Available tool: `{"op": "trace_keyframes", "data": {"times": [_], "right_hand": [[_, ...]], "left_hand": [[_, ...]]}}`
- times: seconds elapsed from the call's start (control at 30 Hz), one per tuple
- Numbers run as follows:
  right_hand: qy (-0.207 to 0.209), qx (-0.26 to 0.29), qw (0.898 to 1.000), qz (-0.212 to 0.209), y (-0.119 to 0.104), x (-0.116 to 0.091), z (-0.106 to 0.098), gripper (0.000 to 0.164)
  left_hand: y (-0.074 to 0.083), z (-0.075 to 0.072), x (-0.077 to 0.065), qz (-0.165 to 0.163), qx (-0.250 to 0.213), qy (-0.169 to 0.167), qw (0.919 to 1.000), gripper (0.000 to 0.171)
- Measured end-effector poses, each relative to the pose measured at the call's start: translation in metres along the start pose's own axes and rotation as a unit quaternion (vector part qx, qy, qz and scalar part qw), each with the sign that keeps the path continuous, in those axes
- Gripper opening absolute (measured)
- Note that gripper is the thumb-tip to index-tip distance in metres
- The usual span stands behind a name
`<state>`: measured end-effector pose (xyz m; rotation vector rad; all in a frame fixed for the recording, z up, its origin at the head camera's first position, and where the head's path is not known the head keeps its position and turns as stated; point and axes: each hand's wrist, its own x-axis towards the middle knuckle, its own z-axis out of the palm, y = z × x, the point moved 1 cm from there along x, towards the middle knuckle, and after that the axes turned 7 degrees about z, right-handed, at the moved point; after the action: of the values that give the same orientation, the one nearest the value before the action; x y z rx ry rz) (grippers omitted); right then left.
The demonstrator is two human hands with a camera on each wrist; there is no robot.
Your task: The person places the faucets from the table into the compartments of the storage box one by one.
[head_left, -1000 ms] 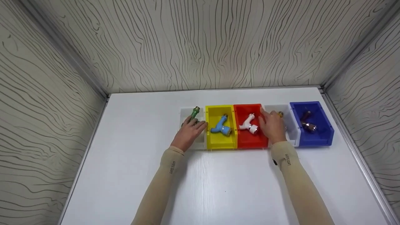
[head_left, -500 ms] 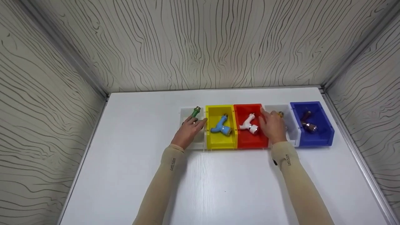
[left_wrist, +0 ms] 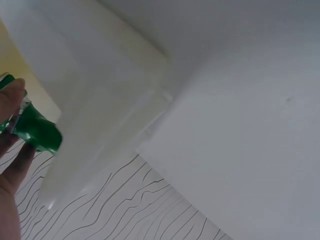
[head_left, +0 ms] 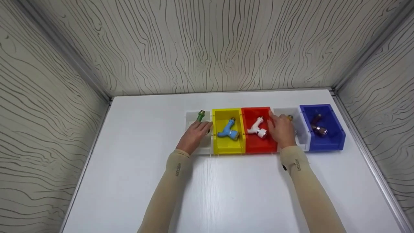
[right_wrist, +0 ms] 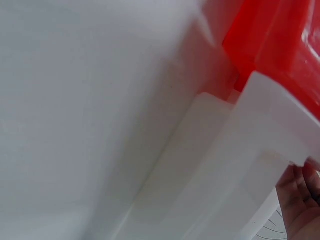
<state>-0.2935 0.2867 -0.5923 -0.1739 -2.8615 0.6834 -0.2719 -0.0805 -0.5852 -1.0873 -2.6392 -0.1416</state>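
Observation:
My left hand reaches into the white bin at the left end of the row. Its thumb and fingers pinch a green tap, whose brass threaded end shows beyond the fingers. My right hand is over the other white bin, thumb and index finger at the wall beside the red bin. Under it lies a tap with a brass end, mostly hidden; I cannot tell whether the fingers grip it. In the right wrist view, the fingers show past the white bin's wall.
Between the hands, a yellow bin holds a blue tap; a white tap lies in the red bin. At the right end, a blue bin contains a brown tap with a chrome knob. A patterned wall rises behind the white table.
The left fingers have drawn together around the green tap, and its brass end has shifted slightly left. My right hand and the other taps stay where they were.

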Motion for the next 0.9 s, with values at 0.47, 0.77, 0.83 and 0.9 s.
{"op": "trace_keyframes", "data": {"times": [0.47, 0.77, 0.83, 0.9], "right_hand": [[-0.014, 0.004, 1.000, 0.009, -0.001, 0.001, -0.001, 0.046], [-0.002, 0.006, 1.000, 0.006, 0.000, 0.001, 0.001, 0.046], [0.005, 0.005, 1.000, 0.003, 0.000, 0.001, 0.001, 0.045], [0.008, 0.004, 1.000, 0.002, 0.000, 0.001, 0.002, 0.045]], "left_hand": [[-0.005, 0.005, 0.003, -0.005, -0.049, 0.017, 0.9987, 0.034], [-0.006, 0.009, 0.003, -0.004, -0.081, 0.000, 0.9967, 0.033], [-0.007, 0.010, 0.002, -0.005, -0.083, 0.001, 0.9966, 0.032], [-0.007, 0.011, 0.001, -0.009, -0.083, 0.001, 0.9965, 0.032]]}}
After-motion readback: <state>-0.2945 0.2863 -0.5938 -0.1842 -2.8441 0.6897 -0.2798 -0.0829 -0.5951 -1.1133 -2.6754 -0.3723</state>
